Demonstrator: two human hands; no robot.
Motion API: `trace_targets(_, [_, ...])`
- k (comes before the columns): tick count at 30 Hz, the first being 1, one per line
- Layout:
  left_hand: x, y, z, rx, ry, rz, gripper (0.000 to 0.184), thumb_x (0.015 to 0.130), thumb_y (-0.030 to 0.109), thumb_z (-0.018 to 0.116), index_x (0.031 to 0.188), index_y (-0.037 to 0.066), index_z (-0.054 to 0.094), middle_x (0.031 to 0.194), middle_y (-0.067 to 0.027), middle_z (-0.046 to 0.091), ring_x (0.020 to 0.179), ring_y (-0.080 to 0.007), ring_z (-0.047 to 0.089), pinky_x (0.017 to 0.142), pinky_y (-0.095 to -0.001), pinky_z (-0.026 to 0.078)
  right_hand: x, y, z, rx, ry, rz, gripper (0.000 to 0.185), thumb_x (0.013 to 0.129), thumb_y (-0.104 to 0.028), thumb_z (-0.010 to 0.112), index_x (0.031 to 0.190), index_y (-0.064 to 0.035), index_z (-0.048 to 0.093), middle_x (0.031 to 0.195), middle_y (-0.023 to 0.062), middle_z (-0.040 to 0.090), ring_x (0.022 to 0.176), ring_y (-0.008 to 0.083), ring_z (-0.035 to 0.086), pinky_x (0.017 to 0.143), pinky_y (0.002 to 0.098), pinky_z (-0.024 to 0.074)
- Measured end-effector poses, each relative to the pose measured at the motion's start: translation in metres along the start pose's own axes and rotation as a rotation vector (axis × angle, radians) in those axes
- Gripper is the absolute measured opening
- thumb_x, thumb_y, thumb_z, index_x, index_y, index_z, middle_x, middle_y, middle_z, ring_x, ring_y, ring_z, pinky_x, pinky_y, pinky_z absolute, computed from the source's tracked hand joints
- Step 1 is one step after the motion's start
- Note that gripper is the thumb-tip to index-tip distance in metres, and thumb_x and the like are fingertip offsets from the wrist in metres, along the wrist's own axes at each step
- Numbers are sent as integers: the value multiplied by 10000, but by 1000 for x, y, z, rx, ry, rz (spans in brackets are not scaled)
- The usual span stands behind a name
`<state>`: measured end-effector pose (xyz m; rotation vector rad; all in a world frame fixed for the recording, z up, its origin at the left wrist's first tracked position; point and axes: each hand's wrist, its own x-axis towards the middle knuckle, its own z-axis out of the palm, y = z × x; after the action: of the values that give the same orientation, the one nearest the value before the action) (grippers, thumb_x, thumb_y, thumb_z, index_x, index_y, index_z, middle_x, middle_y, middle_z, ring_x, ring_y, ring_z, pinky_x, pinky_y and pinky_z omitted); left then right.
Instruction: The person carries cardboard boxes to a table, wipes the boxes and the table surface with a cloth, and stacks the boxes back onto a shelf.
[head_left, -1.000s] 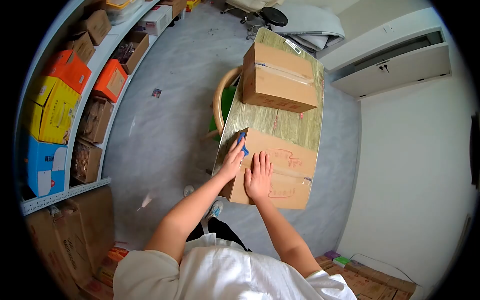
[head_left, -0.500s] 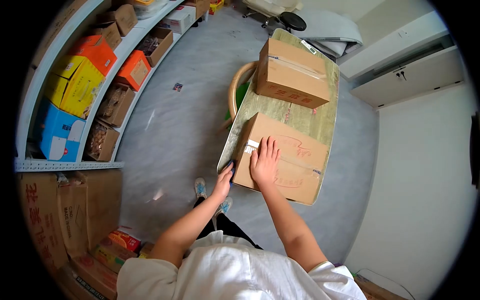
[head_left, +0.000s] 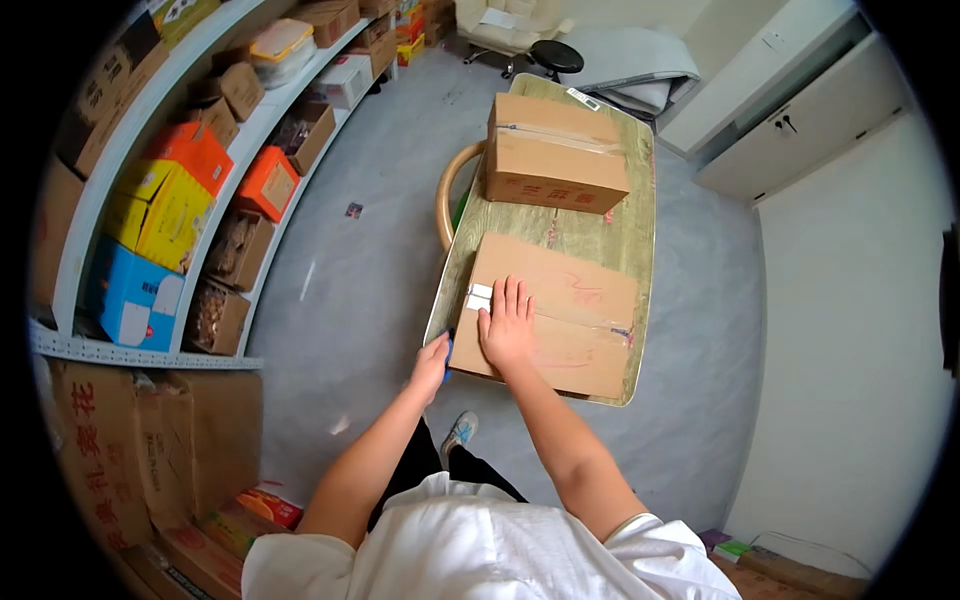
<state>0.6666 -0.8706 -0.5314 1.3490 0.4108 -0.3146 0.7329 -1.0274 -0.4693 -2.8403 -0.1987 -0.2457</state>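
Note:
A closed cardboard box (head_left: 580, 345) with red writing and a strip of clear tape along its top lies at the near end of the wood-topped table (head_left: 548, 222). My right hand (head_left: 509, 325) rests flat on the box top, fingers stretched out, beside a white label (head_left: 479, 297). At the box's left side, by the table edge, my left hand (head_left: 430, 364) is closed round a small blue object (head_left: 449, 352). Most of that object is hidden by the hand and the box, so its kind does not show.
A second taped cardboard box (head_left: 555, 155) stands farther up the table. Beside it is a chair with a curved wooden rim (head_left: 444, 200). Shelves (head_left: 262, 85) of boxes line the left, with large cartons (head_left: 225, 430) below. A black stool (head_left: 557, 57) stands beyond the table.
My view has shifted, so the table and boxes appear farther left. Both hands keep their places at the near box. Two shoes showed before; one shows clearly now.

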Motion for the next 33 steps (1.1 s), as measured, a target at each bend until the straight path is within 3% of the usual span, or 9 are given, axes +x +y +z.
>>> trace_targets(5, [8,58,-3,35,127,75,397,910,46,544,1291,-53,494,1230,-145,579,1097,-179,556,943,-298,427,1,0,-2,31,18,19,585,908,-321,501,1398,-37,358,1478,179,303,1380,354,248,1121,509,175])
trace_targets(9, [39,113,13,37,17,246,423,925,70,531,1323,-50,456,1291,-130,536,1148,-182,520,980,-289,395,21,-3,-13,395,-35,115,598,899,-283,528,1403,-28,332,1457,200,320,1371,361,259,1125,488,177])
trace_targets(11, [58,122,27,-31,-106,244,484,986,248,460,1369,-42,399,1410,-130,422,1265,-196,425,1053,-293,316,36,-10,-21,839,-60,-53,602,882,-215,548,1404,-24,317,1451,211,316,1366,370,263,1127,443,199])
trace_targets(16, [69,150,69,-79,-384,252,615,1010,382,348,1464,-4,197,1511,-139,238,1389,-223,239,1121,-310,195,77,-6,-32,1032,-63,-51,633,808,-14,531,1404,-51,320,1416,215,347,1330,369,330,1085,380,295])
trace_targets(21, [82,140,87,22,-465,298,701,993,381,388,1482,19,39,1513,-197,179,1408,-306,177,1129,-385,166,88,27,-32,886,122,154,335,732,103,507,1034,-12,597,1127,151,599,1040,290,568,910,336,438])
trace_targets(25, [81,136,90,411,-327,399,794,920,380,525,1472,9,91,1505,-246,158,1402,-388,155,1132,-454,146,109,64,-50,836,129,281,359,679,145,429,938,-9,624,1033,164,628,1000,311,595,909,328,437])
trace_targets(28, [83,126,97,1282,-125,577,836,803,355,640,1430,-28,240,1498,-245,183,1409,-371,141,1113,-531,159,127,109,-39,687,253,218,350,672,125,457,951,-2,625,975,197,635,970,395,579,883,403,457])
trace_targets(31, [83,121,102,1430,-130,619,846,798,382,643,1424,-34,255,1503,-242,177,1410,-370,139,1119,-519,154,146,133,-38,304,-71,229,267,771,-33,487,992,-4,634,995,219,643,970,403,584,876,442,456])
trace_targets(33, [83,121,105,1456,-119,599,866,788,405,647,1418,-46,261,1503,-247,176,1411,-368,139,1123,-512,153,154,128,-43,248,-547,388,354,857,-241,430,1025,-6,634,1019,242,640,975,404,595,868,471,455])
